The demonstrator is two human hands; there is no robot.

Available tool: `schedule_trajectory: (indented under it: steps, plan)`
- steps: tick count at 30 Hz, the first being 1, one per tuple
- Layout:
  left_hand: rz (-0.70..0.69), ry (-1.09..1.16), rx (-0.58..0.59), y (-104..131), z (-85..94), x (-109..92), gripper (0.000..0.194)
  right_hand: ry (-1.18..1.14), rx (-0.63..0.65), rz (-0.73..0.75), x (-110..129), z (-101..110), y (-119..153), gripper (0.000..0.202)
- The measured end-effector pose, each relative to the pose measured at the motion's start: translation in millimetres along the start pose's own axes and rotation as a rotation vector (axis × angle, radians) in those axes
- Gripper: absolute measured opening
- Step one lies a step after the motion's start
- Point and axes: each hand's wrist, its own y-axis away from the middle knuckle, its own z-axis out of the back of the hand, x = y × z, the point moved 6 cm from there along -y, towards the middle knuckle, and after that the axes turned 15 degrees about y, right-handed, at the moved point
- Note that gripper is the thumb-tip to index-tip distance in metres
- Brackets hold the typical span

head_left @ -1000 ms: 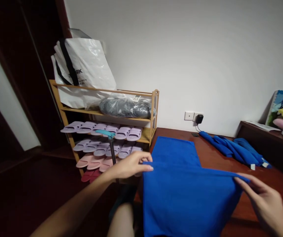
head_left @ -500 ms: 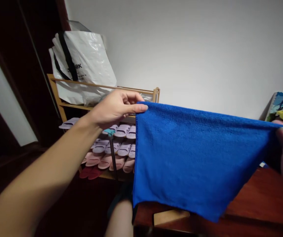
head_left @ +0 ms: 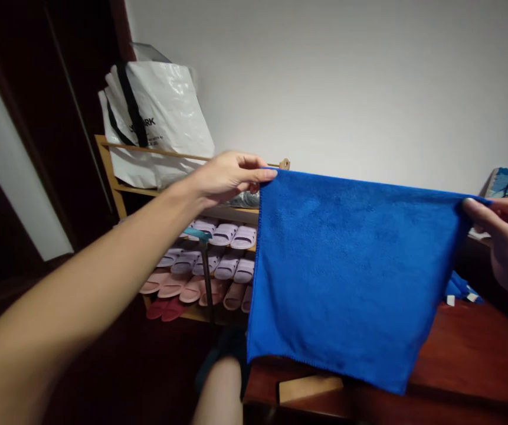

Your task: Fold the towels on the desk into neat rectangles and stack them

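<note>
A blue cloth [head_left: 351, 271] hangs spread out in the air between my two hands, its top edge stretched nearly straight. My left hand [head_left: 236, 177] pinches its upper left corner between thumb and fingers. At the upper right corner, my right hand [head_left: 501, 224] grips the cloth with the thumb in front. The lower edge hangs loose over the front of a reddish-brown table [head_left: 479, 354]. More blue cloth [head_left: 459, 289] with white tags lies on the table behind the right edge of the held one.
A wooden rack [head_left: 112, 171] at the left holds rows of lilac slippers [head_left: 225, 233] and pink slippers [head_left: 174, 284], with a white bag [head_left: 165, 112] on top. A dark pole [head_left: 208, 277] stands before it. A wooden piece [head_left: 310, 388] lies at the table's front.
My right hand has moved left and up, further into view. The cloth's top edge is more level and the cloth hangs squarer. More blue cloth on the table has come into view.
</note>
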Motion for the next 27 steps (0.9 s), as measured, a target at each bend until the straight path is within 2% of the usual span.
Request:
schedule_trajectory:
  steps: [2, 5, 9, 12, 15, 19, 24, 27]
  plan:
    - [0.035, 0.031, 0.038, -6.7, -2.3, 9.4, 0.020, -0.159, 0.052, -0.129, -4.0, -12.1, -5.6, 0.049]
    - [0.131, 0.076, 0.089, -17.9, -6.2, 28.7, 0.022, -0.291, 0.242, -0.286, -18.4, -42.7, -15.0, 0.045]
    - [0.298, 0.086, 0.096, -32.6, -16.6, 61.0, 0.025, -0.409, 0.392, -0.342, -37.7, -85.5, -24.4, 0.036]
    - [0.355, 0.127, 0.072, -43.1, -30.0, 85.4, 0.023, -0.445, 0.463, -0.379, -55.1, -120.7, -24.3, 0.036]
    - [0.410, 0.176, 0.014, -53.4, -40.7, 113.2, 0.017, -0.471, 0.517, -0.411, -74.8, -156.1, -20.3, 0.038]
    - [0.438, 0.187, -0.066, -69.4, -45.8, 155.3, 0.013, -0.484, 0.558, -0.440, -101.0, -197.3, -13.5, 0.036]
    - [0.469, 0.185, -0.145, -84.4, -47.7, 220.1, 0.006, -0.460, 0.598, -0.449, -132.3, -244.0, -1.8, 0.035]
    - [0.476, 0.153, -0.154, -89.5, -51.0, 257.2, 0.007, -0.422, 0.609, -0.445, -152.6, -271.3, 5.1, 0.041]
